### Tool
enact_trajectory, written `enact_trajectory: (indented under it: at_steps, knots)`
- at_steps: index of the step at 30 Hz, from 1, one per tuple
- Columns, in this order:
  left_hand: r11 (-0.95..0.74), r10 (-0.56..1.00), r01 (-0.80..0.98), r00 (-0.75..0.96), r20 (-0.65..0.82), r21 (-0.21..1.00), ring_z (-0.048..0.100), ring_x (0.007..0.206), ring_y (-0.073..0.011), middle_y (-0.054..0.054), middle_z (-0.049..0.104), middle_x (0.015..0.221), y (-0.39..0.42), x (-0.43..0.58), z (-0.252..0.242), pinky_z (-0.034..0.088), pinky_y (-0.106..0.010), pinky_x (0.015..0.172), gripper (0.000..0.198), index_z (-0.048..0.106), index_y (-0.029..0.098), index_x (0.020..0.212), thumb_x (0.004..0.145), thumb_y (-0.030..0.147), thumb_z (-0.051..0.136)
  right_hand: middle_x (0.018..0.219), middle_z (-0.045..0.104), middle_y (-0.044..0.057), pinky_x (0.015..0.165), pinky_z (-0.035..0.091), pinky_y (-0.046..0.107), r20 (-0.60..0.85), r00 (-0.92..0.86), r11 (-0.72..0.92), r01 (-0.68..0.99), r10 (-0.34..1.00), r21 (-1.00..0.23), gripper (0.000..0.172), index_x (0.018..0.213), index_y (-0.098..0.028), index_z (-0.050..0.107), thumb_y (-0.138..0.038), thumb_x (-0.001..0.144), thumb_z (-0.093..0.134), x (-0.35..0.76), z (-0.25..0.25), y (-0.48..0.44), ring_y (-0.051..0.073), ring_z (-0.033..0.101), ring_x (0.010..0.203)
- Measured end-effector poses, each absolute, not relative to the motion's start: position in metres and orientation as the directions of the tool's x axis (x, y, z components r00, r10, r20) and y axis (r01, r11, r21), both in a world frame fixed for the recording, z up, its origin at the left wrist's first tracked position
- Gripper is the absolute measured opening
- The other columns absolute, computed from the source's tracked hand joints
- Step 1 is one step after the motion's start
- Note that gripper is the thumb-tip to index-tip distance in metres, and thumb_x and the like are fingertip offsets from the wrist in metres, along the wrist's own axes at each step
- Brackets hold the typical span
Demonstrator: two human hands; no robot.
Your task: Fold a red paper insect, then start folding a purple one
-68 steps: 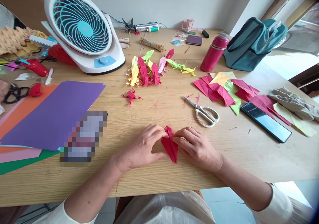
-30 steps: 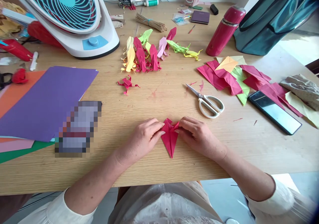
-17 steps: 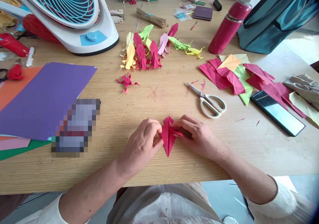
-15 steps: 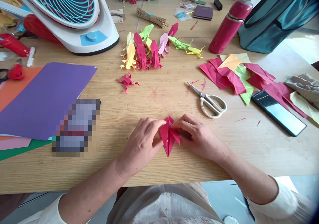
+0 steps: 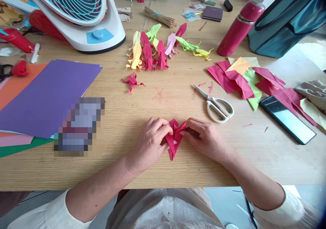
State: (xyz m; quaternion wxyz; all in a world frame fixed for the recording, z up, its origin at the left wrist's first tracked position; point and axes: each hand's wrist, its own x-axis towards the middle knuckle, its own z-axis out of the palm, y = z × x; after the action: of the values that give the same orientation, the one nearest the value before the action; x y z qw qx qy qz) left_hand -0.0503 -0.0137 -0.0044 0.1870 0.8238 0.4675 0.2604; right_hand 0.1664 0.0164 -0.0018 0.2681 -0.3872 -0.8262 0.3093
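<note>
Head view: I see both hands at the near edge of the wooden table (image 5: 158, 101), meeting over a red folded paper (image 5: 174, 144). The left hand (image 5: 150, 142) has its fingers curled in tight on the paper's left upper flap, and the right hand (image 5: 203, 139) pinches the right upper flap between thumb and fingertips. So both grips are narrow and closed on the paper. The paper lies on the table between the two hands, with its long point aimed toward the person's body and two short flaps rising at the top.

White-handled scissors (image 5: 216, 104) lie just beyond the right hand, apart from it. Farther right I see a dark phone (image 5: 287, 119) beside loose red, green and yellow paper pieces (image 5: 236, 79). A small red folded figure (image 5: 132, 82) sits alone ahead of the hands, and a cluster of coloured folded figures (image 5: 152, 51) lies behind it. A purple sheet (image 5: 48, 96) lies to the left.
</note>
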Motion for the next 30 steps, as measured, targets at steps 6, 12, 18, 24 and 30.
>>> enact_trajectory:
  at_steps: [6, 12, 18, 24, 30]
  knots:
    - [-0.552, 0.833, 0.665, 0.47, 0.293, 0.503, 0.057, 0.097, -0.0229, -0.006, 0.066, 0.103, -0.015, -0.053, -0.007, 0.048, -0.039, 0.086, 0.014, 0.062, 0.02, 0.098, 0.089, 0.01, 0.064, 0.074, 0.062, 0.0, 0.061, 0.043, 0.024, 0.19, -0.548, 0.491, 0.478, 0.815, -0.728, 0.012, 0.087, -0.019, 0.064, -0.017, 0.096, 0.056, 0.164, -0.001, 0.021, 0.013, 0.057, 0.066]
    - [-0.574, 0.818, 0.648, 0.48, 0.317, 0.501, 0.059, 0.095, -0.022, -0.006, 0.066, 0.101, -0.017, -0.051, -0.009, 0.049, -0.038, 0.085, 0.018, 0.057, 0.019, 0.101, 0.089, 0.007, 0.063, 0.08, 0.065, 0.0, 0.059, 0.042, 0.024, 0.148, -0.513, 0.437, 0.507, 0.846, -0.743, 0.004, 0.094, -0.02, 0.064, -0.016, 0.093, 0.062, 0.161, -0.003, 0.022, 0.012, 0.056, 0.066]
    - [-0.545, 0.837, 0.656, 0.458, 0.298, 0.523, 0.059, 0.097, -0.0225, -0.007, 0.064, 0.105, -0.019, -0.052, -0.01, 0.051, -0.038, 0.086, 0.02, 0.057, 0.018, 0.107, 0.09, 0.008, 0.063, 0.082, 0.065, 0.0, 0.059, 0.041, 0.024, 0.13, -0.504, 0.419, 0.517, 0.854, -0.746, 0.005, 0.096, -0.02, 0.065, -0.016, 0.092, 0.064, 0.16, -0.004, 0.023, 0.011, 0.055, 0.066]
    - [-0.584, 0.812, 0.639, 0.48, 0.332, 0.501, 0.06, 0.098, -0.0224, -0.008, 0.064, 0.103, -0.02, -0.052, -0.011, 0.053, -0.038, 0.088, 0.014, 0.06, 0.016, 0.103, 0.091, 0.008, 0.062, 0.082, 0.065, 0.0, 0.06, 0.042, 0.024, 0.142, -0.503, 0.435, 0.53, 0.852, -0.728, 0.012, 0.102, -0.02, 0.067, -0.015, 0.091, 0.066, 0.157, -0.005, 0.023, 0.011, 0.055, 0.066]
    - [-0.614, 0.789, 0.645, 0.488, 0.373, 0.455, 0.061, 0.095, -0.0206, -0.008, 0.066, 0.101, -0.021, -0.052, -0.009, 0.055, -0.037, 0.087, 0.011, 0.062, 0.014, 0.099, 0.092, 0.006, 0.06, 0.073, 0.058, -0.002, 0.059, 0.039, 0.024, 0.159, -0.483, 0.452, 0.582, 0.861, -0.676, 0.009, 0.098, -0.018, 0.066, -0.015, 0.09, 0.066, 0.154, -0.003, 0.023, 0.011, 0.051, 0.063]
